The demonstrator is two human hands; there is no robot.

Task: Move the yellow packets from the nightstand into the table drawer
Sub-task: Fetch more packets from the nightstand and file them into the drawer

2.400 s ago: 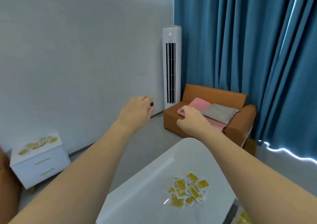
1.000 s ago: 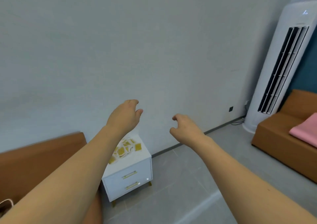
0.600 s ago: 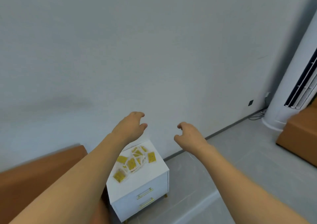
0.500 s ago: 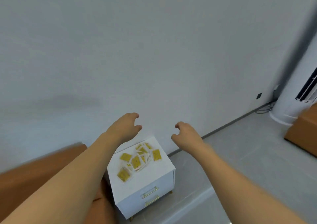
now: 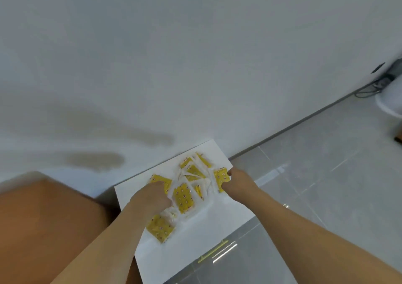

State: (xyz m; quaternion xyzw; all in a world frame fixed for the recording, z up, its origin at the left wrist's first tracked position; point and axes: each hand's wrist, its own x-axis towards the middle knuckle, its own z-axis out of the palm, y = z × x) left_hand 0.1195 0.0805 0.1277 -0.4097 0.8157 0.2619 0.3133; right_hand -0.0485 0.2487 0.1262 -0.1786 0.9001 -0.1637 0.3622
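Note:
Several yellow packets with white edges lie in a loose heap on the white nightstand, which stands against the wall. My left hand rests on the heap's left side, fingers curled down onto the packets. My right hand is at the heap's right edge, fingers pinched on one yellow packet. Another packet lies apart, near my left forearm. The table and its drawer are out of view.
A brown upholstered piece stands close on the nightstand's left. The nightstand's drawer front has a gold handle. Grey tiled floor stretches to the right. A white appliance base and a cable sit at the far right.
The view turned from the table and came close to the nightstand. Both hands, held open in the air before, came down onto the heap of packets and closed on them.

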